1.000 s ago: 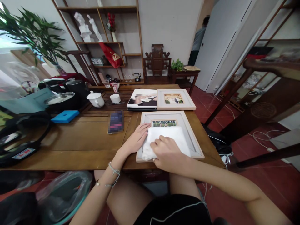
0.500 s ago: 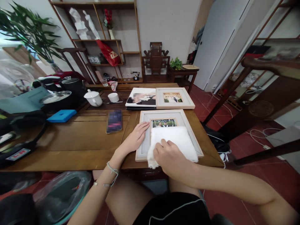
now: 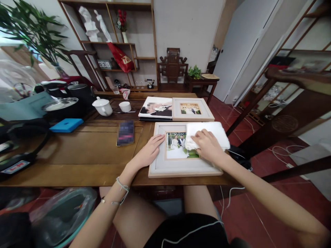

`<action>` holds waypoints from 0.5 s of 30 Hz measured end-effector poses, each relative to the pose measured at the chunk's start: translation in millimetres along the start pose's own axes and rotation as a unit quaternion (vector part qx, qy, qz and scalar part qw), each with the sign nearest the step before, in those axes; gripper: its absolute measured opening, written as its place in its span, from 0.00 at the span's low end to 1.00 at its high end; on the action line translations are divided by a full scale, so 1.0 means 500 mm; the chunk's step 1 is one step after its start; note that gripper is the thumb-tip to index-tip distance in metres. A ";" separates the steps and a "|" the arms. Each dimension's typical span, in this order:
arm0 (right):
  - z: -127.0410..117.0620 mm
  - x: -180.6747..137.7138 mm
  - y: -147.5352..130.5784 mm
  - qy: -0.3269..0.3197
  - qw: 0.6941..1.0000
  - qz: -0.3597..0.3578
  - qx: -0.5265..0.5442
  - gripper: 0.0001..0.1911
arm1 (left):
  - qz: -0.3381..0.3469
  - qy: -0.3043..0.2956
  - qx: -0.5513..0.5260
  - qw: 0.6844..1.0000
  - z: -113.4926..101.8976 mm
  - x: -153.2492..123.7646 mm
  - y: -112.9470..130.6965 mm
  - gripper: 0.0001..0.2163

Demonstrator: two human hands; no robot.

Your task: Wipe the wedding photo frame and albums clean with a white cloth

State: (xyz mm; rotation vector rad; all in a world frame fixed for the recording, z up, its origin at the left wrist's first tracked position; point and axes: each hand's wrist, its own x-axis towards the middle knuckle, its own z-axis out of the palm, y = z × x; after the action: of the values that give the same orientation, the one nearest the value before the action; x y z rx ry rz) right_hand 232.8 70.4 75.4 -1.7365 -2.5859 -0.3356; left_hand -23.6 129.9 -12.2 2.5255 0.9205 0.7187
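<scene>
A light wooden picture frame (image 3: 178, 171) lies flat near the table's front edge, with a photo (image 3: 174, 146) of two people in its middle. My left hand (image 3: 151, 150) rests on the frame's left border, fingers stretched out and lying flat. Bunched in my right hand (image 3: 208, 146) is a folded white cloth (image 3: 214, 129), pressed on the frame's upper right part. It covers the photo's right side and hangs a little past the frame's right edge.
Behind lie a second framed photo (image 3: 192, 117) and a photo album (image 3: 155, 107). A phone (image 3: 125, 133) is left of the frame, beyond it a white cup (image 3: 125, 106), a lidded bowl (image 3: 102, 106) and a blue box (image 3: 66, 125). A lined bin (image 3: 64, 217) stands below the table.
My right hand has moved the cloth from the frame's lower middle up and to the right, uncovering most of the photo. My left hand stays in place.
</scene>
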 end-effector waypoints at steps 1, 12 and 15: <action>0.001 0.014 -0.013 -0.006 1.000 -0.014 0.023 0.16 | 0.001 0.002 -0.001 1.000 0.001 -0.001 -0.001 0.24; 0.010 -0.062 -0.161 -0.032 0.975 -0.155 0.159 0.20 | -0.001 0.021 -0.009 1.000 -0.001 0.000 0.009 0.22; 0.008 -0.076 -0.154 -0.028 0.973 -0.172 0.154 0.23 | -0.001 0.022 -0.009 1.000 -0.001 0.001 0.010 0.22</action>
State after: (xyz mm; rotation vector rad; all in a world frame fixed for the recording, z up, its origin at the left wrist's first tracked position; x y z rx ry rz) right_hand 177.5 8.7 53.5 -1.2189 -2.7882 0.1153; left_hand -21.1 126.5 -9.2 2.5022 0.9284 0.7809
